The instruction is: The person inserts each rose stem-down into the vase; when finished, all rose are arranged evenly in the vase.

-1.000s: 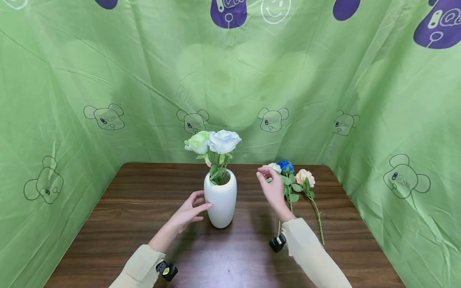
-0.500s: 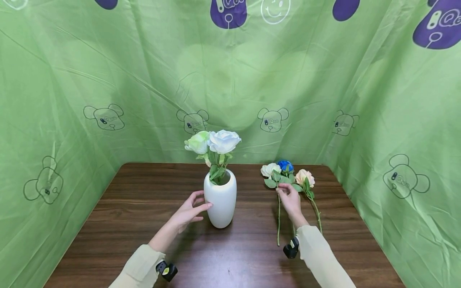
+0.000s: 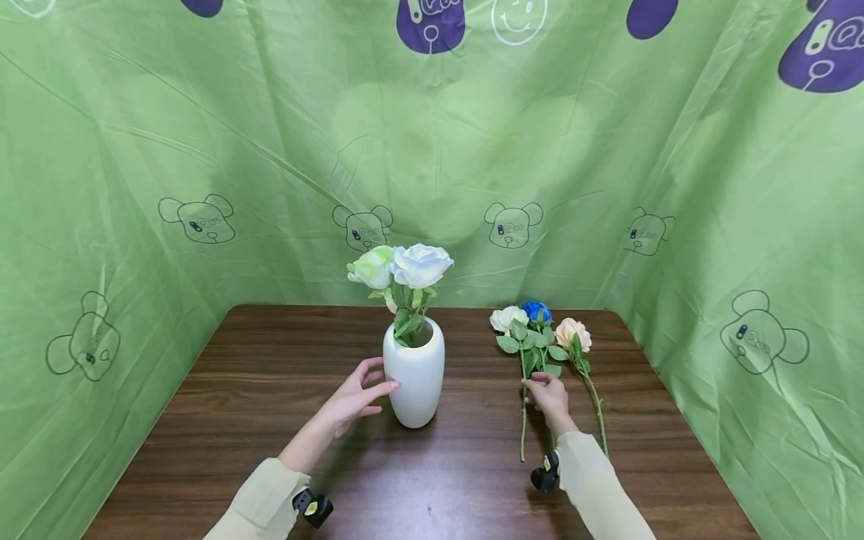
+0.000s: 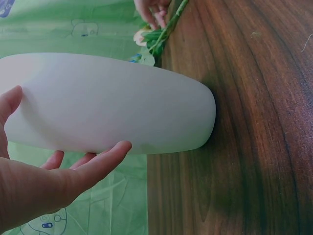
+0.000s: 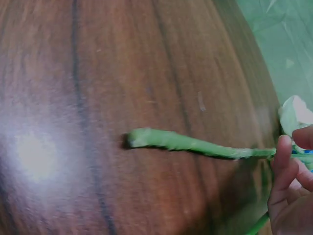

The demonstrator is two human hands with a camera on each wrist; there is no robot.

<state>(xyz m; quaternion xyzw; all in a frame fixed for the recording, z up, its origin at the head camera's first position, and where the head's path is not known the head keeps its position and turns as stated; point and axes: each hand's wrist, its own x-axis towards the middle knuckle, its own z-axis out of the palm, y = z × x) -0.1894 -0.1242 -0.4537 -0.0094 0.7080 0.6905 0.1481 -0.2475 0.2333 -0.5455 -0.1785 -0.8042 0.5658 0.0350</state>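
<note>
Brown wooden bench (image 3: 290, 345): your left hand (image 3: 351, 397) splays against the tall white vase (image 3: 415, 386); your right hand (image 3: 550, 394), now lower, pinches a green white-flowered stem (image 3: 523, 431), suggesting pick-up has begun.

Pale cream sleeves (image 3: 270, 491) end above black, boxy wrist cameras (image 3: 319, 511).

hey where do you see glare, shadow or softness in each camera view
Right wrist: strong glare at lower left on the table, whose grain looks soft, as does the green stem; head: a milder sheen on the table at bottom middle; left wrist: duller light, with dark shadow on the wood beside the base of the white vase.
</note>
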